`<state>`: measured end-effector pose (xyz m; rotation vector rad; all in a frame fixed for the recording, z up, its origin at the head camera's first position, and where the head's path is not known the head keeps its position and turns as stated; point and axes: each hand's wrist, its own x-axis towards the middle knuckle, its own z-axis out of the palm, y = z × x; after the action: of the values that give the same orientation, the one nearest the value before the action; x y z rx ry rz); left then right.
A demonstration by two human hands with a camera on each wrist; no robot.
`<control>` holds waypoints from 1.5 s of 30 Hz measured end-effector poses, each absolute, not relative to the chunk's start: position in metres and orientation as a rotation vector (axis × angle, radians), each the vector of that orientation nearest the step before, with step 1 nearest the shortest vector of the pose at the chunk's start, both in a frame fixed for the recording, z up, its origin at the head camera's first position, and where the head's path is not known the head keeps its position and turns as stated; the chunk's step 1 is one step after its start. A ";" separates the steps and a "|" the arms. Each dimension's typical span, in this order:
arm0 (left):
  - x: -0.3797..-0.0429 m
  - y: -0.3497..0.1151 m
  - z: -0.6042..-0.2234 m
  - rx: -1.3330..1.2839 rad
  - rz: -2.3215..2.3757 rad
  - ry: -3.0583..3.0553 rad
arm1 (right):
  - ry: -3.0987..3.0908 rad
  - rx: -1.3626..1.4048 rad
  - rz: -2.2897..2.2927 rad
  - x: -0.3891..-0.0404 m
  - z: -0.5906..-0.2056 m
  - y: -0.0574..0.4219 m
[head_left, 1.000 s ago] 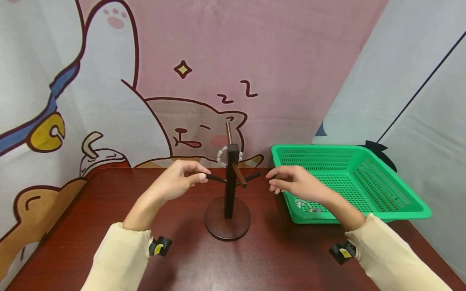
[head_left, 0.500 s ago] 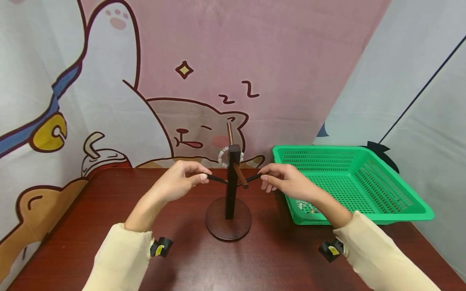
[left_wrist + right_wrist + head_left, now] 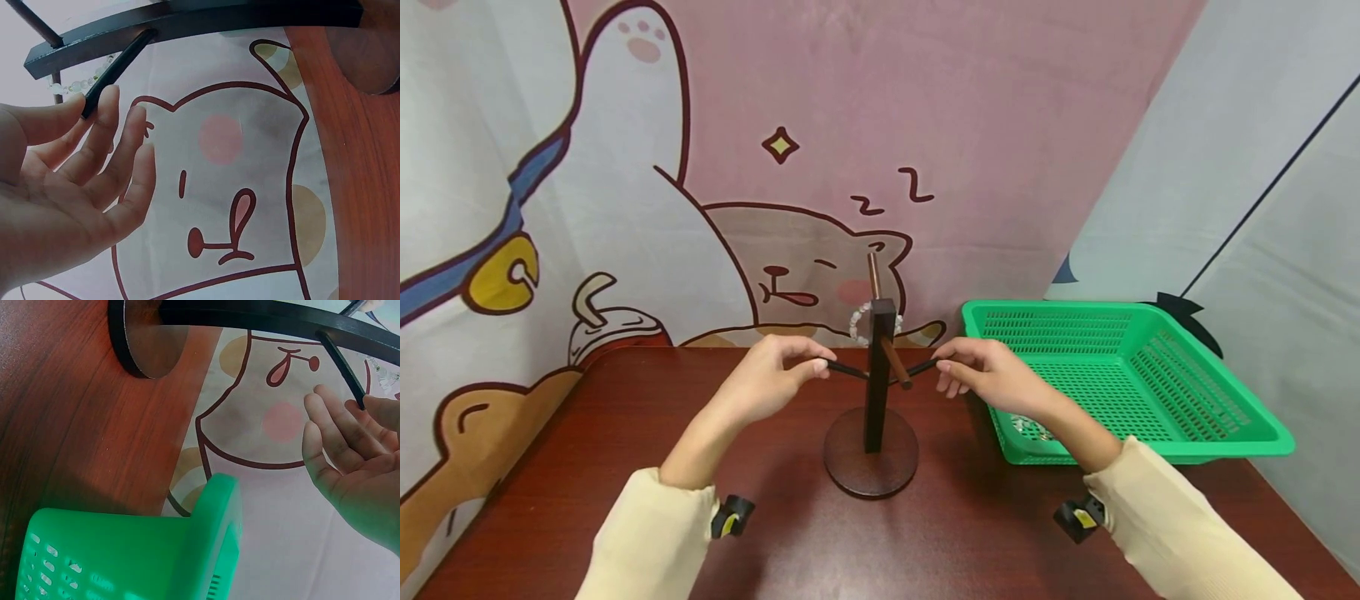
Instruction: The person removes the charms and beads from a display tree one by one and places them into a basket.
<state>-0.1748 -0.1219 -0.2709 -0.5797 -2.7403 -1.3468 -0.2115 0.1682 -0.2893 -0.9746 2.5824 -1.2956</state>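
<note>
A dark wooden stand (image 3: 875,400) rises from a round base (image 3: 871,477) in the middle of the table, with pegs sticking out on several sides. My left hand (image 3: 772,372) pinches the tip of its left black peg (image 3: 847,368) between thumb and fingers. On the other side, my right hand (image 3: 1000,377) pinches the end of the right black peg (image 3: 921,367). Both wrist views show the thumb and a finger meeting at the peg's end. A pale beaded bracelet (image 3: 860,325) hangs behind the post, partly hidden by it. One brown peg (image 3: 895,363) points toward me.
A green plastic basket (image 3: 1120,375) stands at the right of the table, its near left corner behind my right forearm. Small beaded items (image 3: 1028,427) lie in that corner. A cartoon-printed cloth (image 3: 970,167) hangs behind the brown table (image 3: 647,433).
My right hand has moved left from beside the stand and taken hold of the right black peg's end. My left hand keeps its pinch on the left peg. The stand and basket stay put.
</note>
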 end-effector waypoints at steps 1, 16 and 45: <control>-0.174 -0.121 -0.271 -0.578 -1.335 -2.738 | 2.584 -0.983 -1.294 -0.212 -0.289 0.168; -0.164 -0.122 -0.267 -0.517 -1.209 -2.642 | 2.607 -0.998 -1.256 -0.213 -0.288 0.169; -0.125 -0.068 -0.246 -0.951 -1.218 -2.239 | 2.600 -0.979 -1.265 -0.214 -0.288 0.169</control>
<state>-0.1253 -0.0676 -0.2464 -0.9510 -2.2387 -1.2180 -0.2139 0.1689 -0.2880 -0.9795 2.5998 -1.2650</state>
